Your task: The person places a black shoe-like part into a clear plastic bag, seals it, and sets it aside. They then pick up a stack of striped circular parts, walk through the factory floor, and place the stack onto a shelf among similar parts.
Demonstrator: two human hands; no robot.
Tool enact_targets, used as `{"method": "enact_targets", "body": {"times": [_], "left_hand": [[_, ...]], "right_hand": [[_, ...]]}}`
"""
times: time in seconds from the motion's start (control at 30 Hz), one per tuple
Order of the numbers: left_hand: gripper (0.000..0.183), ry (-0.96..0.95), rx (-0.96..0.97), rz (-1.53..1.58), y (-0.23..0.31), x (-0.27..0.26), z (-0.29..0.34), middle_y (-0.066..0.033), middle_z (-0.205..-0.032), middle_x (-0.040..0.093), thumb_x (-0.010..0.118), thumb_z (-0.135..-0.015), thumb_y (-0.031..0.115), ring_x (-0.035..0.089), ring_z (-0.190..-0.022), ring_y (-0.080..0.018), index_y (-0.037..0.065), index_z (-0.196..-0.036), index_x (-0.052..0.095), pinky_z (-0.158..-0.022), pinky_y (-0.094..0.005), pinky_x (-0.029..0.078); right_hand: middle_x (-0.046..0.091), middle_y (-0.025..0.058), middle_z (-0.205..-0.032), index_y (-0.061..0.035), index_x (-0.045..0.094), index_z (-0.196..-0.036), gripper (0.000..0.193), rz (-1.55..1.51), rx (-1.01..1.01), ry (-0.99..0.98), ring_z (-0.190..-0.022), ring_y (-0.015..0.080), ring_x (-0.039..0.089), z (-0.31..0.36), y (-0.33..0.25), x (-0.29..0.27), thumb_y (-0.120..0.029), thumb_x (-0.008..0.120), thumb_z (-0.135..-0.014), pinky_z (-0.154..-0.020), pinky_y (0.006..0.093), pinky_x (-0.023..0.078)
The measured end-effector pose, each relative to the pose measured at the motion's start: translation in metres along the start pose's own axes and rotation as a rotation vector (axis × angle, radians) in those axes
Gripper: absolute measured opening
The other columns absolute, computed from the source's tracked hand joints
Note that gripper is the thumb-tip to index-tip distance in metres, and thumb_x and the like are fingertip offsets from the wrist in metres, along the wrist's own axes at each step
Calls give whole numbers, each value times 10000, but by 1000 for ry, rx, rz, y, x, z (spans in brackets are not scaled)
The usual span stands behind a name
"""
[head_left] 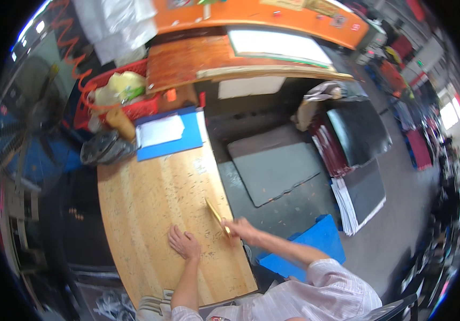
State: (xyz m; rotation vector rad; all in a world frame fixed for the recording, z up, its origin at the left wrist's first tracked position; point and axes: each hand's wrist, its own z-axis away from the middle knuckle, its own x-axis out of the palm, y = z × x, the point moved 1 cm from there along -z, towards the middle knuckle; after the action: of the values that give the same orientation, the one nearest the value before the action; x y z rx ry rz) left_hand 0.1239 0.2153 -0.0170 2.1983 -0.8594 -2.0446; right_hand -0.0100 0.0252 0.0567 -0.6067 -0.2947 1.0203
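My left hand [185, 244] rests palm down on the scuffed wooden tabletop [149, 198], fingers stretched out and holding nothing. Over the table's right edge, my right hand [242, 230] is closed round a slim yellow tool [215, 211], slightly smeared by motion. Its long, thin end points away from me and to the left; the frame does not show exactly what kind of tool it is. Both hands are apart from each other.
A blue folder [171, 150] with white paper lies at the table's far end, beside a dark grey shoe-like thing [107, 148] and a red basket [143, 109]. A grey mat [275, 166], stacked sheets [347, 206] and a blue panel [313, 243] lie to the right. A fan [26, 120] stands left.
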Motion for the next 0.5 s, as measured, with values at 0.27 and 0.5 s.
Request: {"method": "enact_targets", "body": {"times": [0.27,0.5], "left_hand": [[536,-507,46,448,80,-27,118,-249,-1492,394,512,-980,207,362,-1389,-385,-56,-1429,388,-1169,-446,265],[620,-1295,-432,1388,56,-90,241,-120,-1158,658,290,-1039,541,654,-1037,-252,23,-1253,556,-888,-356,532]], "right_hand": [[650,46,-761,133,573,-1215,775,-361,5,283,-682,123,607,187,165,12,-485,773,-793,-633,265,498],[653,209,-1203,26,534,-1323,972,306,-312,591,-1096,327,644,247,196,60,-688,714,-689,-890,403,513]]}}
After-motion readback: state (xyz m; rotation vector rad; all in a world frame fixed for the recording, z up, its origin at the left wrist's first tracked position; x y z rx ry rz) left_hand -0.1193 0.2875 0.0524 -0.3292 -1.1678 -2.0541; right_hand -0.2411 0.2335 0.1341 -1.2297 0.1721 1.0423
